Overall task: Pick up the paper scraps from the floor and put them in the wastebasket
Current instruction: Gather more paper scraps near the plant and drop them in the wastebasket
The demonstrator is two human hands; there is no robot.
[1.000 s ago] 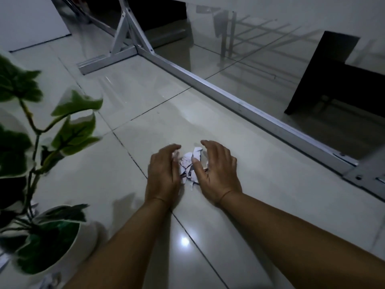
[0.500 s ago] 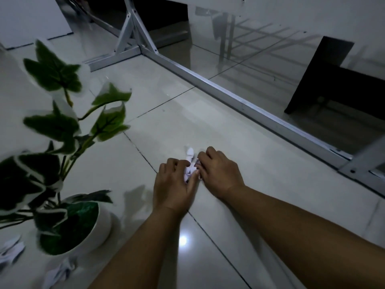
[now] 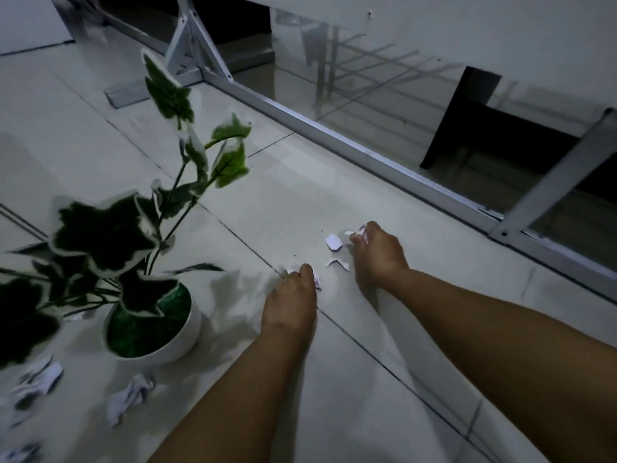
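Your left hand rests low on the floor, fingers curled round a wad of scraps whose white edge shows at the fingertips. Your right hand lies ahead and to the right, fingers bent round another wad at its far edge. Two loose scraps lie flat on the tile between the hands: a square piece just left of the right hand's fingers, and a bent strip nearer you, beside the right wrist. More crumpled paper lies at lower left, in front of a potted plant, well apart from both hands; it is blurred. The plant's leaves overhang the floor to the left of your left arm. A metal frame rail runs diagonally across the floor beyond the hands.
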